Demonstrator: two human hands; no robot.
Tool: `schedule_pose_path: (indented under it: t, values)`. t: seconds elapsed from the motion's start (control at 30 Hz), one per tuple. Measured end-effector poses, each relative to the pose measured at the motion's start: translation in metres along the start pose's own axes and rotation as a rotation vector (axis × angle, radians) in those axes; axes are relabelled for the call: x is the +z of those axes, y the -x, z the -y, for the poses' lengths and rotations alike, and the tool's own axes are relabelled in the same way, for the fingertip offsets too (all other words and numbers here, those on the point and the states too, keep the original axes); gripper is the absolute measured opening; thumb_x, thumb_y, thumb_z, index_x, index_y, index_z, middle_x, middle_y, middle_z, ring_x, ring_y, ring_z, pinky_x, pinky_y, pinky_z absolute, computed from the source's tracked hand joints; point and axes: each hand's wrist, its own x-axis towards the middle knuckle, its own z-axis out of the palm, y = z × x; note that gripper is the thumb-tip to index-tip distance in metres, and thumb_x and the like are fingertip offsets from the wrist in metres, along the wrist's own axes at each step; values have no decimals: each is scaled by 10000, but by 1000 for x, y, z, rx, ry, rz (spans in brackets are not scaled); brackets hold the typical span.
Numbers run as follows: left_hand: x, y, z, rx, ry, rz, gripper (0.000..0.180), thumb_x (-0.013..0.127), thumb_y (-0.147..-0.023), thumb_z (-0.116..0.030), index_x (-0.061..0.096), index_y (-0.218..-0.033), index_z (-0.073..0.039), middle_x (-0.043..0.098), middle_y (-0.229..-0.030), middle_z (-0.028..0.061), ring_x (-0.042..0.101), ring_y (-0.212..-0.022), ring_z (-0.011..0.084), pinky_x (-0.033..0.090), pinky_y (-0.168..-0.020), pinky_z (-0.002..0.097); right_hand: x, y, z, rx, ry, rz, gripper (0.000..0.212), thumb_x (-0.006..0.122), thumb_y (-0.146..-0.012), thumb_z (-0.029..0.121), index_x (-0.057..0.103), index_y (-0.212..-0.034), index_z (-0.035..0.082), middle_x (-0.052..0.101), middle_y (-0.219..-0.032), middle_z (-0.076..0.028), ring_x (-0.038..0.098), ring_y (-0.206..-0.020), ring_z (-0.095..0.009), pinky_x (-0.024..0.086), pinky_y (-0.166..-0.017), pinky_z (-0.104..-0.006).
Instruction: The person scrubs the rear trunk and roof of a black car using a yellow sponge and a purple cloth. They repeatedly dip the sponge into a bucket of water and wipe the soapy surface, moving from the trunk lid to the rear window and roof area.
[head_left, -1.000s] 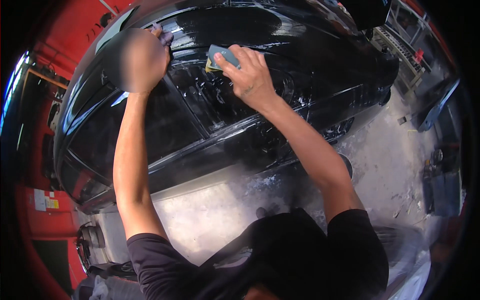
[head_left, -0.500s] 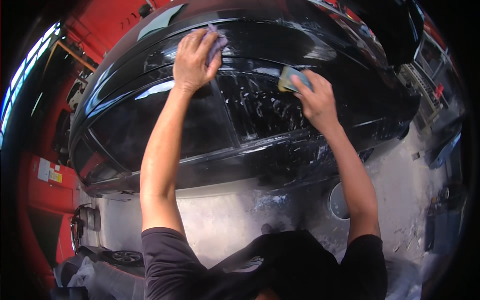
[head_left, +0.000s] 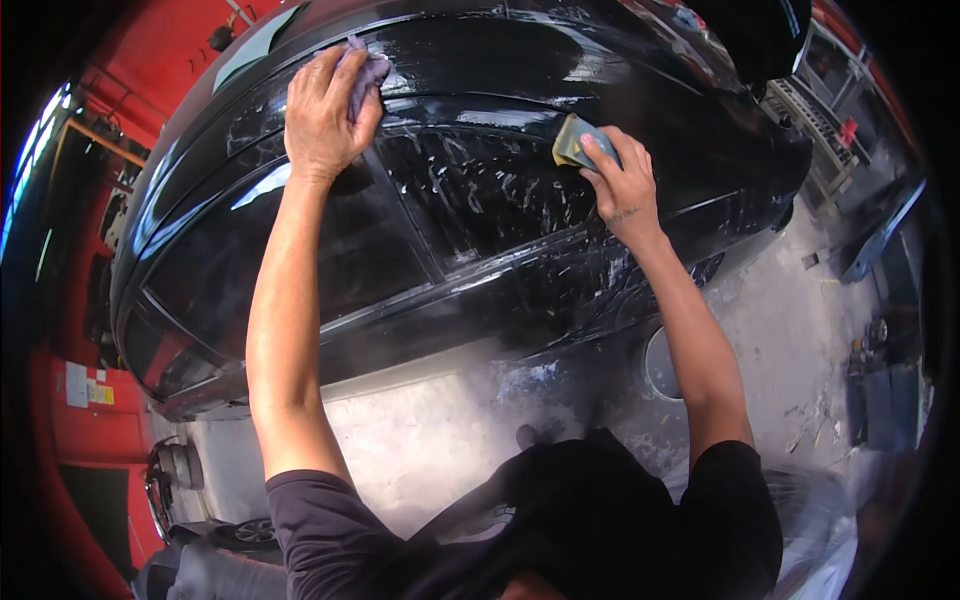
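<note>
A black car (head_left: 480,70) fills the upper half of the view, its side toward me. My left hand (head_left: 328,115) is closed on a crumpled purple cloth (head_left: 372,78) and rests at the roof edge above the side window (head_left: 300,240). Whitish streaks and wet-looking smears mark the paint nearby. In my right hand (head_left: 625,185) is a small grey-green block (head_left: 578,140) with a yellowish face, gripped between thumb and fingers. It sits against the car at the right end of the streaked rear side glass (head_left: 490,190); its underside is hidden.
Concrete floor (head_left: 400,430) lies between me and the car. A round disc-shaped lid or stool top (head_left: 660,362) is beside my right forearm. A metal rack (head_left: 815,130) stands far right, dark panels below it. A wheel (head_left: 250,532) lies at lower left, near red walls (head_left: 90,420).
The whole view has shifted, putting the car further left. My left hand has slid a little left with the cloth. The block in my right hand is tilted, showing more of its yellowish face.
</note>
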Motion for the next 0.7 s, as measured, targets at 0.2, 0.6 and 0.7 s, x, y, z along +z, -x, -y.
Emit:
schedule_pose_path:
  t: [0.2,0.6,0.7]
  values:
    - [4,-3,-4,-2,-1,25,475,751,-903,-221,701,-1359,-99,684,-1352,173,656,-1227,376,503,-1071,470,63,-76,86,-94,-48,-77,525,758,-838,50,684,-1349,146,638,-1298,-197,634,-1168,-377,485,-973,-499]
    - [5,1,-3,-17,-33,66,464,727,-924,-234,696,-1368,-102,674,-1370,185,641,-1255,383,487,-1089,479,63,-23,76,81,26,-186,555,737,-832,5,676,-1370,124,630,-1309,-212,625,-1160,-402,476,-986,-517]
    - [0,3,4,-9,-26,62,463,734,-919,-234,698,-1365,-113,678,-1360,176,644,-1244,382,493,-1076,474,60,-27,81,-13,39,-140,569,729,-832,-6,667,-1380,135,629,-1309,-205,625,-1165,-391,483,-982,-512]
